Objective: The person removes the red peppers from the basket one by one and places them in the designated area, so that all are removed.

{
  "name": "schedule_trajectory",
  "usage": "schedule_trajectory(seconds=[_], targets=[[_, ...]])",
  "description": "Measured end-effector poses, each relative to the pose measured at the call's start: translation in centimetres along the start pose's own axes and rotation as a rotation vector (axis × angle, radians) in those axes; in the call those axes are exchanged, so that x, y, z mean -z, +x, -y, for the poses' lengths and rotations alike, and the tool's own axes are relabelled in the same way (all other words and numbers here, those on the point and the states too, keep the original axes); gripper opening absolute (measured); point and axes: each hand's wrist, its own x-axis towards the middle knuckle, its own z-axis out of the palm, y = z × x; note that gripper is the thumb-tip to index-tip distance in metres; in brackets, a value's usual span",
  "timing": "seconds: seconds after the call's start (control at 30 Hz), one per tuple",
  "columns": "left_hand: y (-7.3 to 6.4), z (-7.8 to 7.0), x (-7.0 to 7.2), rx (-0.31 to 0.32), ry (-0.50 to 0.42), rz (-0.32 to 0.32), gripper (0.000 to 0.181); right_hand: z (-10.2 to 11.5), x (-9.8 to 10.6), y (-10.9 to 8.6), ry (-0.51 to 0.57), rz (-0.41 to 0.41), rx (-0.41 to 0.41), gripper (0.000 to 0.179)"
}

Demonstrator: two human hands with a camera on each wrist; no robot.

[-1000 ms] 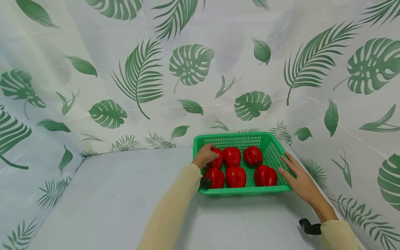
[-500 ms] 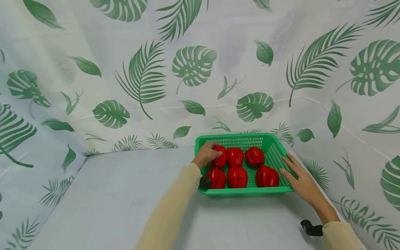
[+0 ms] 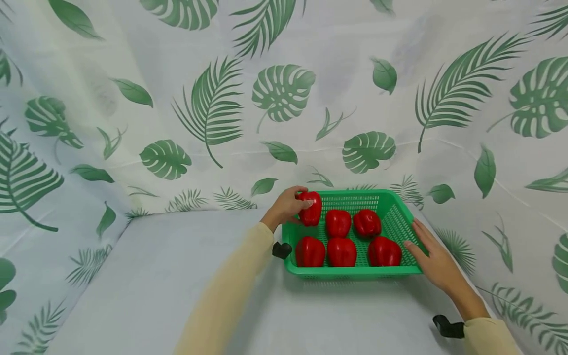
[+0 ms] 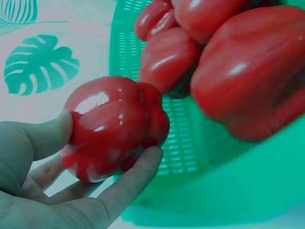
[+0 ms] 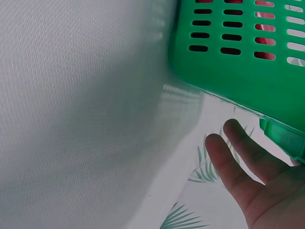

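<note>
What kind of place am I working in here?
Probably a staged tabletop booth, not a real kitchen: a leaf-print cloth walls in a plain table bearing only a green basket of red peppers.

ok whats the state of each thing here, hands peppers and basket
left hand: grips one red pepper
held pepper: lifted over the basket's back left corner
five other peppers: lying in the basket
green basket: upright on the table
right hand: fingers straight, resting against the basket's right side

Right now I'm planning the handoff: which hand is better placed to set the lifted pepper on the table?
Left hand: it already grips the pepper. Right hand lies flat against the basket.
</note>
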Motion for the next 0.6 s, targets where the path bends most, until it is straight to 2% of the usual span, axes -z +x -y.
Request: schedule_trajectory(seconds=[0.13, 0.23, 0.4, 0.6], targets=[[-0.5, -0.5, 1.4, -0.017, 0.004, -0.024, 0.060, -0.1, -0.1, 0.0, -0.015, 0.002, 0.003, 0.069], [-0.7, -0.6, 2.6, -0.003, 0.009, -0.048, 0.061, 0.0, -0.1, 0.0, -0.021, 0.003, 0.005, 0.069], [-1.4, -0.4, 4.5, 0.027, -0.025, -0.070, 0.062, 0.1, -0.1, -0.1, -0.017, 0.008, 0.000, 0.069], [-2.5, 0.3, 6.9, 0.016, -0.019, -0.111, 0.060, 0.2, -0.1, -0.1, -0.015, 0.011, -0.003, 0.069]])
